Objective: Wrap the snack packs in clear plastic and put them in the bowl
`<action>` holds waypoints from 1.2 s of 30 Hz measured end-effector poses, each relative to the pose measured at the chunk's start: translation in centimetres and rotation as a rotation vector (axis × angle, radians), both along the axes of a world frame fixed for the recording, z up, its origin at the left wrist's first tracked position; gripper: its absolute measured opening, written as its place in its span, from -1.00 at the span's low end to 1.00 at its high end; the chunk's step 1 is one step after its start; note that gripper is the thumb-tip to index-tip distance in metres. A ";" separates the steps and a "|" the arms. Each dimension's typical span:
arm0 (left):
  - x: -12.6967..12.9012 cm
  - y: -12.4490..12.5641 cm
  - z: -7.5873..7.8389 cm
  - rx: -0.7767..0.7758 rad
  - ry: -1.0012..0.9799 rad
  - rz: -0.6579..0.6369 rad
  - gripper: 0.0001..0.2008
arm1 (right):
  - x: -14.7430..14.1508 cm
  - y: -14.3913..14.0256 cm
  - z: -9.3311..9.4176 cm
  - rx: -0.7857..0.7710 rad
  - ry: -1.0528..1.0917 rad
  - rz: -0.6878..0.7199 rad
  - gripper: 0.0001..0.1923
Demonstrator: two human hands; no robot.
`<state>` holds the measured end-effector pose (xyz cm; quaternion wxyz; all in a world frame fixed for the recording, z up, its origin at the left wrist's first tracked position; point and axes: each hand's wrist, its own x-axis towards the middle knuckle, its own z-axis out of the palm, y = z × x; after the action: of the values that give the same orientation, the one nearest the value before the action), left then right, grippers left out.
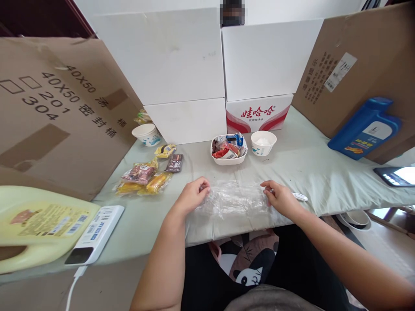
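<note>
A clear, crinkled sheet of plastic film or a flat bag lies spread at the front of the cloth-covered table. My left hand pinches its left side between thumb and curled fingers. On the other side my right hand grips the right edge the same way. A small white object, perhaps a cutter, rests just beyond my right wrist. Behind the plastic stands a white tray filled with wrapped snacks. Beside it is a paper bowl with something white inside.
Packaged snacks lie at left, near another paper bowl. White boxes wall off the back; cardboard boxes flank the sides. A yellow jug and power bank sit front left; a blue bottle and phone right.
</note>
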<state>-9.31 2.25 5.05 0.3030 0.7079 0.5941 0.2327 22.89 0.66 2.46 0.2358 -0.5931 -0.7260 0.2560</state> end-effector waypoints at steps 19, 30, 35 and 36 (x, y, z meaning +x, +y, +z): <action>7.9 -3.0 -1.6 0.590 0.436 -0.254 -0.81 | -2.0 2.2 -1.7 0.135 -0.570 -0.040 -0.71; 8.2 -2.5 -3.2 0.094 0.584 -0.362 -0.16 | -1.6 3.4 -0.9 0.117 -0.594 -0.047 -0.71; 8.3 -2.4 -3.3 0.074 0.566 -0.351 -0.17 | -1.0 2.9 1.9 0.179 -0.625 -0.068 -0.77; 8.3 -2.4 -3.3 0.067 0.568 -0.348 -0.17 | -1.4 2.4 2.3 0.233 -0.609 -0.025 -0.76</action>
<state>-0.98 -0.19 1.72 0.1369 0.8450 0.5169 -0.0097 21.44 3.02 4.78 0.0773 -0.6206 -0.7801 -0.0207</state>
